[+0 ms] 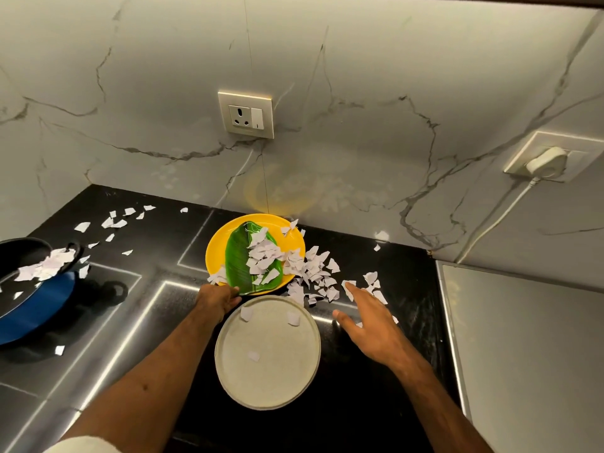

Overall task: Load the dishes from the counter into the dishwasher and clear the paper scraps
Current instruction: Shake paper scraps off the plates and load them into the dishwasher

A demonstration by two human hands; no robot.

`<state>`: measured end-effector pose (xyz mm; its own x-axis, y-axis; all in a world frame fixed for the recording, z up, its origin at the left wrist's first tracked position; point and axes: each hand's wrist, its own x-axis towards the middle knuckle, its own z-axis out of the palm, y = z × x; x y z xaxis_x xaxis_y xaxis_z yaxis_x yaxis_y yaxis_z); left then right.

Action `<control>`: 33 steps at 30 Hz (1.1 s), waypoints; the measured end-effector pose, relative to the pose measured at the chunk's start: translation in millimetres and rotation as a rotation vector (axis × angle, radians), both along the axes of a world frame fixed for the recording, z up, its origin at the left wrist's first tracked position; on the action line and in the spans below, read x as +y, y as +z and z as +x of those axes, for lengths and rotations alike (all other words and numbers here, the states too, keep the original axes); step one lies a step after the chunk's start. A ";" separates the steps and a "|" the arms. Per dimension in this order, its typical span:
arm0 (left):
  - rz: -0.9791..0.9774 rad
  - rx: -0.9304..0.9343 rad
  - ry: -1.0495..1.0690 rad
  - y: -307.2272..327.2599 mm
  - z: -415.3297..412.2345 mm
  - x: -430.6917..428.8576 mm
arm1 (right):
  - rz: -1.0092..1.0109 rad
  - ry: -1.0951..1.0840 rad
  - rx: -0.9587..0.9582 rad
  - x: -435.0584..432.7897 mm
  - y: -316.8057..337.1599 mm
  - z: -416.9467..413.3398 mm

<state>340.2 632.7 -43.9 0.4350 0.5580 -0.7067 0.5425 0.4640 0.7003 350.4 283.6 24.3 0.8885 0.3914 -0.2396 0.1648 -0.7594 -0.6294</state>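
Yellow plate [217, 253] hides left hand [217, 300] fingertips, apparently gripping.

I counted: one yellow plate [215, 253], far centre; one green leaf-shaped dish [237, 256]; one pale round plate [268, 371], near; one blue pan [36, 305], left; two wall sockets [245, 114]; one plug [547, 163], right; paper scraps [313, 273], beyond my counting.

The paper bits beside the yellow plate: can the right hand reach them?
Probably yes. The open right hand is spread at the edge of the paper bits beside the yellow plate, and nothing stands between them.
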 end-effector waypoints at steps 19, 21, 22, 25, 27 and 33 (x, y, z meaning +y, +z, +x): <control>0.011 -0.070 -0.156 26.6 -87.9 -14.9 | 0.052 0.017 0.016 1.9 -2.3 -15.0; 0.035 -0.057 -0.255 25.1 -108.8 -23.8 | 0.074 0.041 0.030 9.5 -3.2 -19.2; 0.041 -0.042 -0.299 22.4 -118.2 -27.6 | 0.087 0.066 0.033 14.4 -4.7 -22.0; 0.047 0.001 -0.381 11.8 -137.0 -34.4 | 0.091 0.185 0.003 28.7 -11.3 -32.3; 0.049 0.021 -0.415 6.2 -142.9 -36.0 | 0.050 0.265 0.011 37.0 -18.7 -39.0; 0.147 0.090 -0.640 8.1 -141.0 -24.7 | -0.023 0.367 0.030 49.7 -34.4 -40.2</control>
